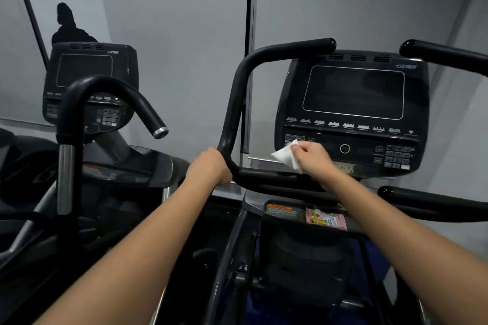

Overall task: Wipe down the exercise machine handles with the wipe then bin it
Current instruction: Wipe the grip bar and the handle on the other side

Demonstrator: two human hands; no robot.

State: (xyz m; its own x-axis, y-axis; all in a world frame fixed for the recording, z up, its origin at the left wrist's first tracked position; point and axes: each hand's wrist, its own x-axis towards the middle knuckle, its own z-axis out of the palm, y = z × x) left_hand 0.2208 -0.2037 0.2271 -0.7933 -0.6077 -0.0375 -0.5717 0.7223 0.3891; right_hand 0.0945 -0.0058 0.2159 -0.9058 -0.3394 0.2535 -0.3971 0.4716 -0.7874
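While left hand [208, 167] grips handle [232, 113], right hand [313, 157] pinches wipe [286, 155] beside it.

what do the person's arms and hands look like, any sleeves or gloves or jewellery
Both forearms are bare as far as the frame shows, with no sleeves in view. The left hand and right hand wear no gloves, and no watch, bracelet or rings are visible.

Single head-worn wide-angle view, facing forward and slightly down. Console [352, 113] and handle [235, 113] lie within arm's reach.
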